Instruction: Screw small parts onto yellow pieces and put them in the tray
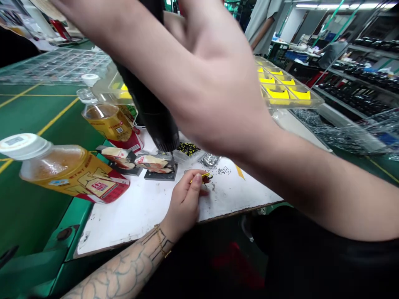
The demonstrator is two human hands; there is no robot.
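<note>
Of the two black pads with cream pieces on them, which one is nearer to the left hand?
The pad on the right in view sits closest to the left hand; the other pad lies farther left, away from it.

Bright ceiling tubes (339,6); edges warped, raised hand (215,79) blurred.

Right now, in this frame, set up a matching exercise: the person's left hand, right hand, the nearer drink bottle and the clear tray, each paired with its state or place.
1 Left hand
2 Right hand
3 Nearer drink bottle
4 Clear tray with yellow compartments

A Lying on its side on the green bench
B Pinching a small yellow piece above the white board
C Beyond the hands, at the far side
D Raised, in front of a black handheld tool

Pairs: 1-B; 2-D; 3-A; 4-C
</note>
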